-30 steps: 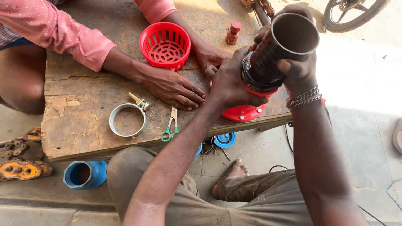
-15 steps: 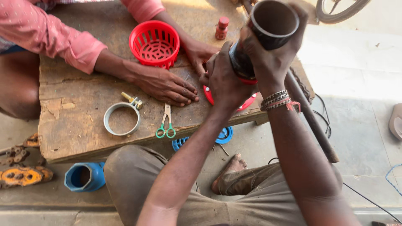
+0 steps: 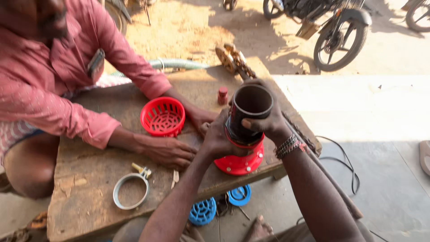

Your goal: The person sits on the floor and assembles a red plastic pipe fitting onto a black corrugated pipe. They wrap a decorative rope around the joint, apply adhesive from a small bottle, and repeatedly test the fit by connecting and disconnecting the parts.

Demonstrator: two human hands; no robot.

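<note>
The dark pipe (image 3: 249, 112) gripped by the left hand (image 3: 219, 139) and right hand (image 3: 268, 123) looks like matt, slightly dusty rubber or plastic. The red flange (image 3: 239, 163) under it is glossy moulded plastic, as is the red strainer basket (image 3: 163, 116). The workbench (image 3: 89, 179) is rough, cracked, stained wood. The hose clamp (image 3: 130, 190) is smooth bright metal with a brassy screw. The co-worker's pink sleeve (image 3: 67, 112) is soft woven cloth. The blue strainer (image 3: 202, 211) below is matt plastic. The bracelet (image 3: 286, 145) looks beaded
</note>
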